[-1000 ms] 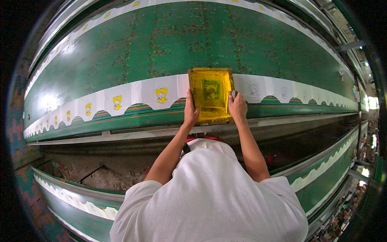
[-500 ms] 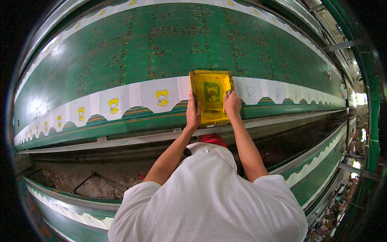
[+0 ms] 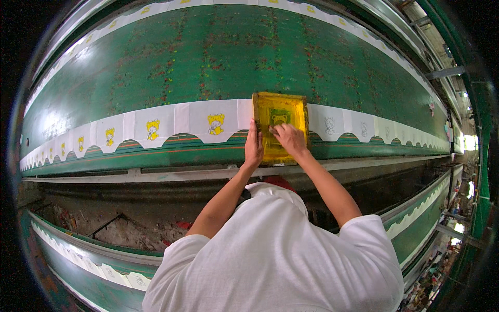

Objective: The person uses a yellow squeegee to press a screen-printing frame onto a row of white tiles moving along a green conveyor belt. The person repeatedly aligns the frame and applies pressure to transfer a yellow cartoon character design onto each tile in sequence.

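A yellow-stained screen-printing frame (image 3: 255, 107) with wooden walls lies over the row of white cloth pieces (image 3: 182, 118) along the green table's near edge. Against its left wall rests my left hand (image 3: 253, 145), fingers straight and together, gripping that side. My right hand (image 3: 289, 139) is inside the frame, fingers curled low over the mesh; whatever they hold is mostly hidden. Through the mesh a dark cartoon figure shows. Left of the frame, the cloth bears yellow-filled figures (image 3: 215, 125); to its right are figures in grey outline only (image 3: 329, 126).
The long green table (image 3: 223, 57) has specks of dried colour and another row of printed white cloth (image 3: 340, 22) along its far edge. A metal rail (image 3: 187, 175) runs along the near side. Behind me stands another green table (image 3: 93, 281) with white cloth.
My right hand has left the frame's right wall and moved inside over the mesh, fingers curled. My left hand stays at the left wall. The whole view has shifted slightly.
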`<action>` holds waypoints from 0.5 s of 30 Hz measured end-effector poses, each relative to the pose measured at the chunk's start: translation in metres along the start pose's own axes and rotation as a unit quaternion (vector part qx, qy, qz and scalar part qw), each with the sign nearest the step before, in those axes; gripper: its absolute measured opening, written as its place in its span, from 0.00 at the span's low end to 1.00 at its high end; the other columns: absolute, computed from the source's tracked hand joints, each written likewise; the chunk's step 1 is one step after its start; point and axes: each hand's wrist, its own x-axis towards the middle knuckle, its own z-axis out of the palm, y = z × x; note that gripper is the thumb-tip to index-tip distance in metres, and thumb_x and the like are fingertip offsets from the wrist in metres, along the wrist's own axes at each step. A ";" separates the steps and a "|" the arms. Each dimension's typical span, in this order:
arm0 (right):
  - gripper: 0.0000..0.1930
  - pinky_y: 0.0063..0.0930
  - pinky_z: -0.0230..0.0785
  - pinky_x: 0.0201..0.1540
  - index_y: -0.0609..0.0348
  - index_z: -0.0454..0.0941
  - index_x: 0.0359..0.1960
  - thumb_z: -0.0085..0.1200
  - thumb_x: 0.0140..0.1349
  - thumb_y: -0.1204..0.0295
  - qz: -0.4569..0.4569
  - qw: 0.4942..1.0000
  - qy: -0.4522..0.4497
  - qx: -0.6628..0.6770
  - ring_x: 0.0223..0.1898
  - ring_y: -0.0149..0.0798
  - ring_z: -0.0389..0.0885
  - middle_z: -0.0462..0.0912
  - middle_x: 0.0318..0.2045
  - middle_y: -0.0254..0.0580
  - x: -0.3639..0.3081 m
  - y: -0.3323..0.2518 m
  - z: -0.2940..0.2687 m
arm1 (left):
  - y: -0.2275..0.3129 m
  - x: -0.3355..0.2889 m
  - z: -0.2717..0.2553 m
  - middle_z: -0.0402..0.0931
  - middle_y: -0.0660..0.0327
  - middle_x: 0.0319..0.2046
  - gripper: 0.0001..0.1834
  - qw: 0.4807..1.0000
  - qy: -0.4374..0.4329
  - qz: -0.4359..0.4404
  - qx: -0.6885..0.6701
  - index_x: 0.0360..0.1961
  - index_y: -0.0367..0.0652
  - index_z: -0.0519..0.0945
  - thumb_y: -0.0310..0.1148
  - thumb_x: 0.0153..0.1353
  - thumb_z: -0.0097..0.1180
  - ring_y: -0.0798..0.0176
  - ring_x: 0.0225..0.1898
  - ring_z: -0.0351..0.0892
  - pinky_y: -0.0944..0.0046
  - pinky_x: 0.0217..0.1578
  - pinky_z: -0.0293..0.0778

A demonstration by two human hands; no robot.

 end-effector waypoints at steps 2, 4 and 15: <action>0.09 0.48 0.83 0.40 0.49 0.88 0.44 0.67 0.71 0.60 -0.009 1.000 0.003 0.022 0.39 0.50 0.88 0.84 0.34 0.39 -0.019 -0.003 -0.008 | 0.001 0.000 0.000 0.57 0.43 0.85 0.37 0.999 0.017 0.034 -0.012 0.89 0.41 0.52 0.30 0.85 0.50 0.39 0.84 0.61 0.51 0.79 0.62; 0.09 0.46 0.83 0.41 0.48 0.90 0.43 0.68 0.69 0.60 -0.018 0.999 0.013 0.035 0.40 0.48 0.87 0.84 0.34 0.38 -0.029 -0.001 -0.015 | 0.004 -0.001 0.000 0.57 0.42 0.85 0.37 0.999 0.015 0.029 -0.018 0.88 0.39 0.52 0.30 0.85 0.51 0.39 0.84 0.60 0.50 0.79 0.62; 0.14 0.45 0.79 0.49 0.45 0.91 0.51 0.65 0.65 0.74 -0.010 0.999 -0.024 0.037 0.53 0.44 0.85 0.86 0.45 0.33 -0.069 -0.017 -0.034 | 0.006 -0.004 -0.002 0.55 0.42 0.86 0.51 0.999 -0.001 0.034 0.042 0.90 0.43 0.47 0.21 0.72 0.59 0.36 0.84 0.60 0.48 0.79 0.62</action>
